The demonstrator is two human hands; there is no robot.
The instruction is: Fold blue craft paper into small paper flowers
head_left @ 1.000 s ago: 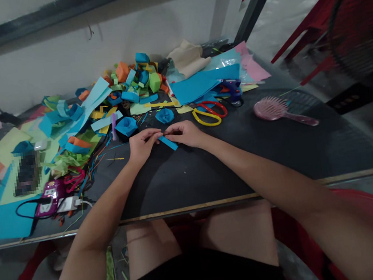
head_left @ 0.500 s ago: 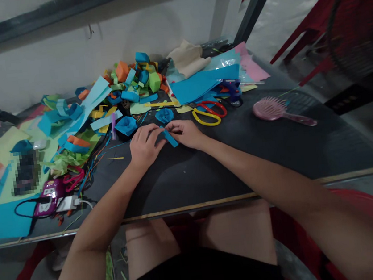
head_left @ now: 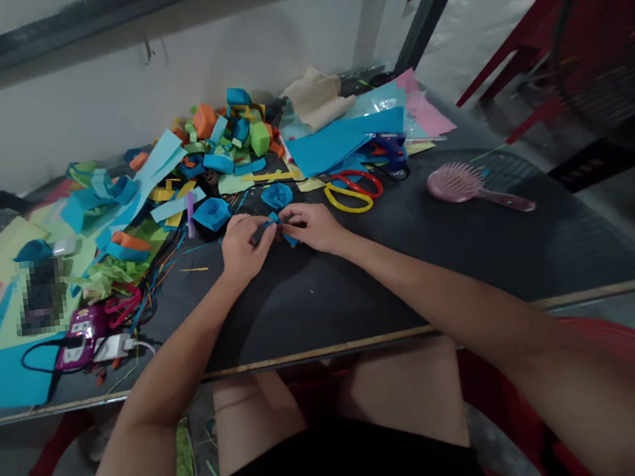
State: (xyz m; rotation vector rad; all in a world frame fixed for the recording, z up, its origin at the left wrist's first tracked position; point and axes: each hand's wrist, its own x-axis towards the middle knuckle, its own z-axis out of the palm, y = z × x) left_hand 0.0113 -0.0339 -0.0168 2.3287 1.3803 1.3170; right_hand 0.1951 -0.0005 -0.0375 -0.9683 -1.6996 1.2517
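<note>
At the middle of the dark table (head_left: 413, 273), a small blue paper strip (head_left: 282, 230) is pinched between both hands. Left hand (head_left: 243, 246) is set palm down, fingers curled inward, thumb and forefinger closed on the strip's left end. Right hand (head_left: 311, 226) is mirrored, fingertips closed on the right end. Both forearms are stretched forward from the near table edge, converging in a V. The strip is held just above the tabletop; contact with the surface cannot be told.

Strip: thin paper, flat, partly folded, mostly hidden by the fingers. Table surface: matte, dark grey, lightly scuffed, pale wooden edge trim.

Just beyond the hands, two rolled blue paper rosettes (head_left: 277, 194) are seen. Behind them, a heap of paper scraps (head_left: 215, 146) in blue, green, orange and yellow, folded and curled. Large blue sheets (head_left: 341, 140) are lying to the right of the heap. Scissors (head_left: 352, 190) with red and yellow loop handles are lying near the right hand. A pink plastic hairbrush (head_left: 469, 184) is well apart, further right. A purple device (head_left: 80, 343) with a cable is at the left; its markings cannot be read.
</note>
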